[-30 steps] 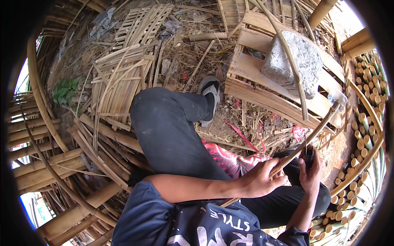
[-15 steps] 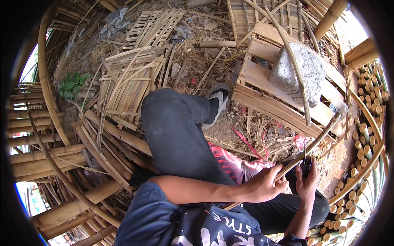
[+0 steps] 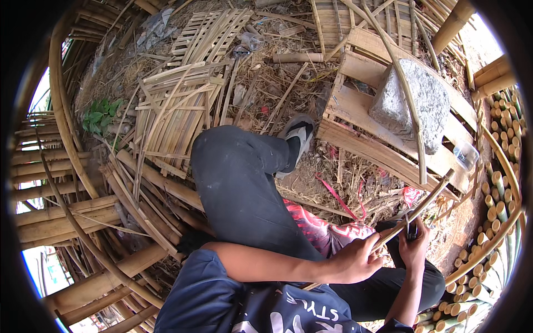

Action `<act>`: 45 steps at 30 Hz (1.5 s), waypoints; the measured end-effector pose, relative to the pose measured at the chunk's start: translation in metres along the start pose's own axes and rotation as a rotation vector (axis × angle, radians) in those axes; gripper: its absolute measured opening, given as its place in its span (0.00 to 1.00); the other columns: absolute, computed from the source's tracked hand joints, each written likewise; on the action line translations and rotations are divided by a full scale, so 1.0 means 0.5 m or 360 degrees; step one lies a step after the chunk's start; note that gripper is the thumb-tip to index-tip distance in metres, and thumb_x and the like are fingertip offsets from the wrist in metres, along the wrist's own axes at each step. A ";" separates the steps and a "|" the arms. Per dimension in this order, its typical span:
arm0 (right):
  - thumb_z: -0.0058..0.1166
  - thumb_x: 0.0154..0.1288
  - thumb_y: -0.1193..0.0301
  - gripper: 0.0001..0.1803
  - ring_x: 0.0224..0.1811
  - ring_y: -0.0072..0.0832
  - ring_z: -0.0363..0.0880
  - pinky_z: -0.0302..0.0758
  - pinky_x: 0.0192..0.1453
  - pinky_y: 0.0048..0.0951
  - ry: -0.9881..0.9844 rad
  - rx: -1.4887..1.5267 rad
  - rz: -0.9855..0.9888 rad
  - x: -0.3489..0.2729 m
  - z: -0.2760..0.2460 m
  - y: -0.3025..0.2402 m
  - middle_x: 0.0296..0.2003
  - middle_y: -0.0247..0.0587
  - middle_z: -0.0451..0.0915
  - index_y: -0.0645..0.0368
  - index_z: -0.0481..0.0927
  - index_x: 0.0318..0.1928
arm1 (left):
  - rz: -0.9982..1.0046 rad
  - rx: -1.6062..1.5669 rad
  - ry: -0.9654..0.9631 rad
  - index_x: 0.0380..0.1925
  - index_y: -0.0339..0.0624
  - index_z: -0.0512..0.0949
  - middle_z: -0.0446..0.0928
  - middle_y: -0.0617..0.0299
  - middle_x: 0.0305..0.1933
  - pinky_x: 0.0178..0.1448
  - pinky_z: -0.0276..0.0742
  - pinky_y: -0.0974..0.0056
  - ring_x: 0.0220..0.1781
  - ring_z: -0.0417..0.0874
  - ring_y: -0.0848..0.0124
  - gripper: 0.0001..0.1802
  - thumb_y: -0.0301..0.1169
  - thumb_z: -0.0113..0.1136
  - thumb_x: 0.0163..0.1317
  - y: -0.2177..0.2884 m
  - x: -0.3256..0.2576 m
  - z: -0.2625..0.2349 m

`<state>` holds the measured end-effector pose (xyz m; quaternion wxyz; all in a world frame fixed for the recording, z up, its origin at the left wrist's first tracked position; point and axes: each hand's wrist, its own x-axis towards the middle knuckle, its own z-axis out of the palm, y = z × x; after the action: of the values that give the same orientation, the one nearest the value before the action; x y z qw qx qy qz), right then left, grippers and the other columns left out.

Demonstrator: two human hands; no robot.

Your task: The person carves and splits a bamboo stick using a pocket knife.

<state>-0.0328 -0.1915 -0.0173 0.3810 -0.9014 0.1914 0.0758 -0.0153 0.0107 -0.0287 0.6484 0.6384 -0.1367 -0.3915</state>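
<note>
A bamboo strip point(image 3: 425, 202) slants from my lap up to the right, and my left hand point(image 3: 358, 258) is closed around it. Beside it, my right hand point(image 3: 415, 241) is closed on a knife point(image 3: 411, 227) with a dark grip. Only a little of its metal shows, at the strip a short way beyond my left fingers; the rest is hidden by the hand and strip. Under the strip lies a red and white patterned cloth point(image 3: 311, 222), next to my bent leg in dark trousers.
A wooden slatted crate point(image 3: 366, 141) at the right carries a grey stone block point(image 3: 411, 102), a long curved bamboo strip and a clear plastic cup point(image 3: 466, 155). Cut bamboo poles point(image 3: 494, 222) are stacked far right. Woven bamboo panels point(image 3: 177, 122) and split bamboo lie left.
The bamboo strip has drawn back toward my body, its far end now short of the plastic cup. The knife has tilted, and its blade no longer points up past the strip.
</note>
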 end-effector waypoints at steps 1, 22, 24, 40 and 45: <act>0.60 0.57 0.79 0.08 0.29 0.33 0.77 0.72 0.41 0.35 0.0029 -0.0184 -0.0030 0.001 0.001 -0.003 0.27 0.41 0.80 0.61 0.79 0.38 | -0.0036 -0.0011 0.0005 0.43 0.32 0.69 0.78 0.50 0.27 0.33 0.75 0.56 0.28 0.83 0.58 0.16 0.33 0.62 0.65 0.001 0.000 -0.001; 0.65 0.57 0.75 0.04 0.20 0.39 0.72 0.66 0.28 0.36 0.0385 -0.0176 -0.0503 0.004 0.014 0.037 0.21 0.44 0.76 0.60 0.83 0.32 | 0.0052 -0.0057 0.0021 0.46 0.29 0.70 0.78 0.45 0.27 0.34 0.73 0.53 0.27 0.81 0.54 0.18 0.34 0.60 0.67 0.001 0.013 0.000; 0.64 0.55 0.76 0.04 0.21 0.38 0.73 0.67 0.28 0.36 0.0363 -0.0188 -0.0560 0.006 0.013 0.031 0.21 0.44 0.77 0.60 0.83 0.31 | 0.0027 -0.0121 -0.0004 0.46 0.29 0.70 0.79 0.46 0.27 0.34 0.74 0.54 0.28 0.82 0.54 0.18 0.35 0.60 0.67 0.007 0.014 -0.002; 0.58 0.46 0.78 0.16 0.28 0.47 0.83 0.76 0.33 0.39 -0.0055 -0.0111 -0.0327 0.006 0.004 0.088 0.26 0.50 0.80 0.62 0.82 0.40 | 0.0048 0.0026 0.0052 0.46 0.33 0.70 0.77 0.53 0.25 0.32 0.76 0.56 0.26 0.82 0.59 0.16 0.32 0.60 0.66 -0.037 0.017 0.019; 0.62 0.44 0.77 0.19 0.33 0.55 0.81 0.77 0.35 0.47 0.0025 -0.0102 -0.0401 0.017 0.010 0.062 0.29 0.52 0.80 0.60 0.80 0.41 | -0.0068 -0.0135 -0.0061 0.42 0.36 0.70 0.73 0.63 0.29 0.35 0.74 0.65 0.29 0.76 0.75 0.15 0.35 0.63 0.69 -0.028 0.022 -0.011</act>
<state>-0.0376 -0.2100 -0.0437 0.3572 -0.9305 0.0772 0.0265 -0.0088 0.0088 -0.0460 0.6637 0.6056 -0.1187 -0.4228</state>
